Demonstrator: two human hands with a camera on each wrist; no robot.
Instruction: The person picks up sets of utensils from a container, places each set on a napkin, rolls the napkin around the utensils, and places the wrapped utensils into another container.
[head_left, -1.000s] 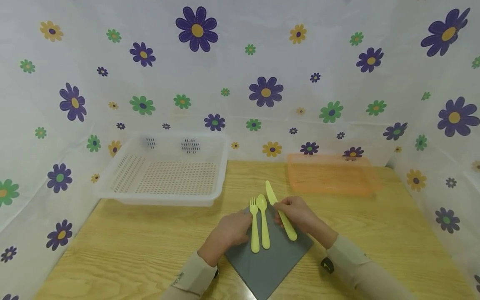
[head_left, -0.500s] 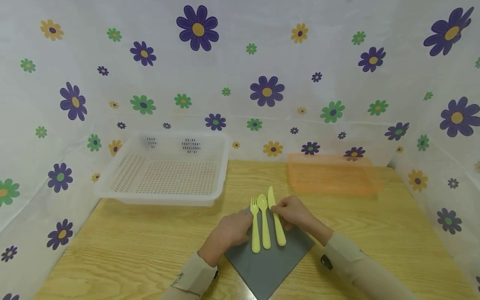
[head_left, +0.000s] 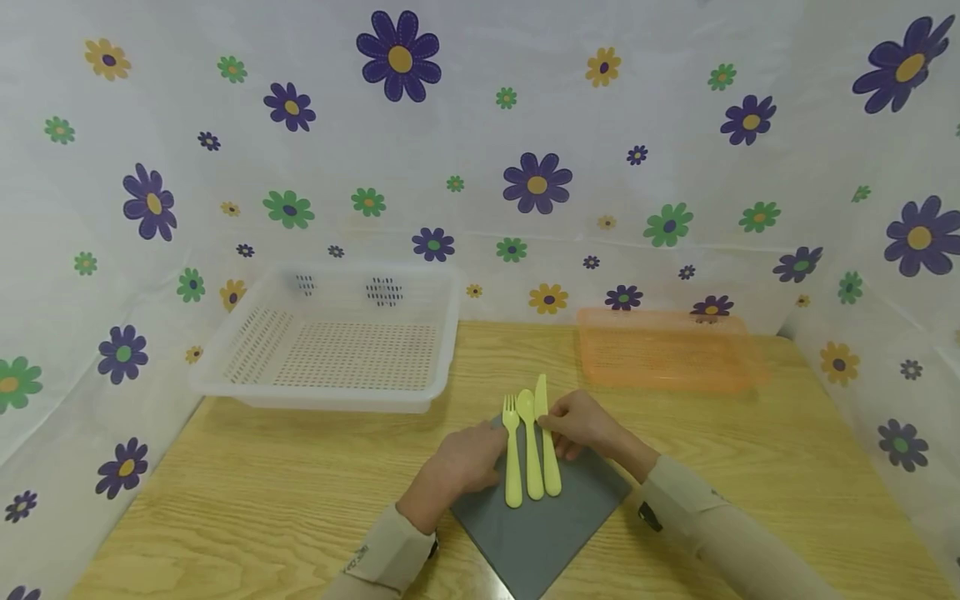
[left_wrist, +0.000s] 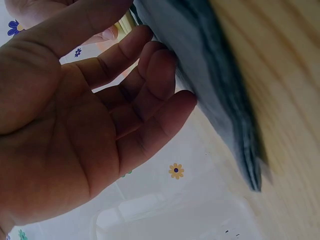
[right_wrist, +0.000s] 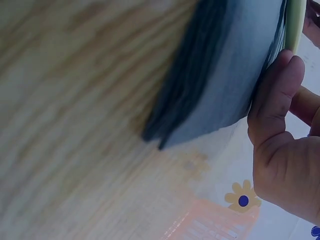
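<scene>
A folded dark grey cloth napkin point(head_left: 536, 537) lies cornerwise on the table. Three pale yellow-green utensils lie side by side on it: a fork point(head_left: 513, 467) at left, a spoon point(head_left: 533, 467) in the middle and a knife point(head_left: 551, 471) at right. With thumb and fingers my right hand point(head_left: 588, 422) pinches the knife near the base of its blade. My left hand point(head_left: 467, 458) rests at the napkin's left side, close to the fork; in the left wrist view its loosely bent fingers touch the napkin point(left_wrist: 200, 65). The right wrist view shows the knife point(right_wrist: 295, 25) only in part.
A white perforated basket point(head_left: 442, 367) stands at the back left of the wooden table point(head_left: 300, 492). Toward the back right is a shallow translucent orange tray point(head_left: 667, 385). Behind and at both sides hangs a white flower-print sheet point(head_left: 322, 158).
My right hand has moved the knife left, from a slant to nearly upright alignment beside the spoon. The left hand, fork and spoon have stayed about where they were.
</scene>
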